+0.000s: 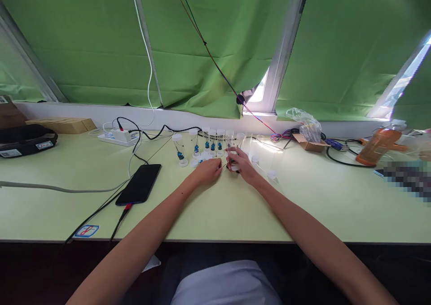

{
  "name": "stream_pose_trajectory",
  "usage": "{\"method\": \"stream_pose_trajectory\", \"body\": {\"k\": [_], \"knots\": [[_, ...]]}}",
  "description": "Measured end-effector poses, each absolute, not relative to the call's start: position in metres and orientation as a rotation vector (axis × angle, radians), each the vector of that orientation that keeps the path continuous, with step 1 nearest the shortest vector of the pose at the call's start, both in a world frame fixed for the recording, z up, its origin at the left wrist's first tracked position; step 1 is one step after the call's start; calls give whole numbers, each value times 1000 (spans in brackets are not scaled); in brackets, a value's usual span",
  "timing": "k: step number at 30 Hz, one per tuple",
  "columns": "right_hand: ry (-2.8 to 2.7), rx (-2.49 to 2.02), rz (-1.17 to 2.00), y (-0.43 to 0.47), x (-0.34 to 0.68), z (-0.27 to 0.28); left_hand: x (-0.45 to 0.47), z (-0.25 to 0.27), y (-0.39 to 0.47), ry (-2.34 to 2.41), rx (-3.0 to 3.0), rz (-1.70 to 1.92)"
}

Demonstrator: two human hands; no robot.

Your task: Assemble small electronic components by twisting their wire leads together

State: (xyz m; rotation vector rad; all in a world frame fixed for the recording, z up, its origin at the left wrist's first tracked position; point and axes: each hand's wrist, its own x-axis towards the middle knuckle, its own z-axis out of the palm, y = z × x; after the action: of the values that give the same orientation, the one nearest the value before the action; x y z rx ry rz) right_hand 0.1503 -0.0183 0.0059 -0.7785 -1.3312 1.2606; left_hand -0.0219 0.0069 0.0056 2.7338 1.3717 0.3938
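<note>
My right hand [244,165] is wrapped round a clear plastic tube [229,137], held upright near the table's middle. Close by on its left, my left hand [208,172] is closed, its fingers curled and low over the table; what they hold, if anything, is too small to make out. Behind my hands stand several more clear tubes with white caps, among them a tilted tube [179,150] at the left end and another tube [193,139] beside it. Small blue parts with dark stems show inside these. White round caps [194,163] lie just beyond my left hand.
A black phone [138,184] with a cable plugged in lies on the left. Behind it are a power strip [117,137] and loose cables. Toward the right are a small cardboard box [310,144] with a plastic bag [305,122] and an orange bottle [379,147].
</note>
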Motion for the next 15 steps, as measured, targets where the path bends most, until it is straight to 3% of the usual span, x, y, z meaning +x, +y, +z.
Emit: {"method": "stream_pose_trajectory", "body": {"k": [6,15], "knots": [[-1466,-867,1084,-20,150,5,-24,10,15,1486,2584,768],[-1599,-1062,514,-10,149,-4,-27,34,9,1338,2069,1599]]}}
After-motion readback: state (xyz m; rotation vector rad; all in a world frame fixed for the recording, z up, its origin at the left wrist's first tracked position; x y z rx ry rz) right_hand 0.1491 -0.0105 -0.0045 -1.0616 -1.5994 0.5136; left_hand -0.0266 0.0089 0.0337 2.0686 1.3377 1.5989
